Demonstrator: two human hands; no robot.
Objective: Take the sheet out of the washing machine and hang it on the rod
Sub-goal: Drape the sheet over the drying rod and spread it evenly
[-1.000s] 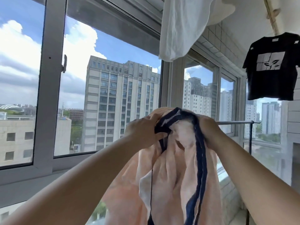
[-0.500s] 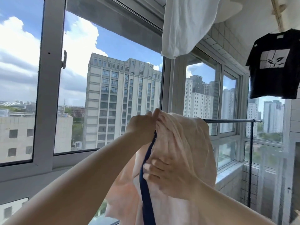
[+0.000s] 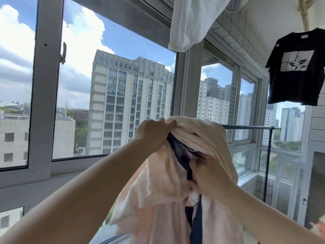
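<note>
A pale pink sheet (image 3: 167, 184) with a dark navy border hangs bunched in front of me, draped over the near end of a grey metal rod (image 3: 249, 127). My left hand (image 3: 153, 136) grips the sheet's top fold at rod height. Lower down, my right hand (image 3: 209, 175) holds a gathered part of the sheet beside the navy border. The sheet hides the near part of the rod. No washing machine is in view.
The rod's black upright post (image 3: 267, 164) stands at the far right by the tiled sill. A black T-shirt (image 3: 295, 67) hangs high at the right, a white cloth (image 3: 193, 22) overhead. Large windows (image 3: 45, 103) run along the left and front.
The sheet now lies draped over the rod's near end. My right hand went from the top of the bundle down to its middle and shifted right. My left hand stays at the top.
</note>
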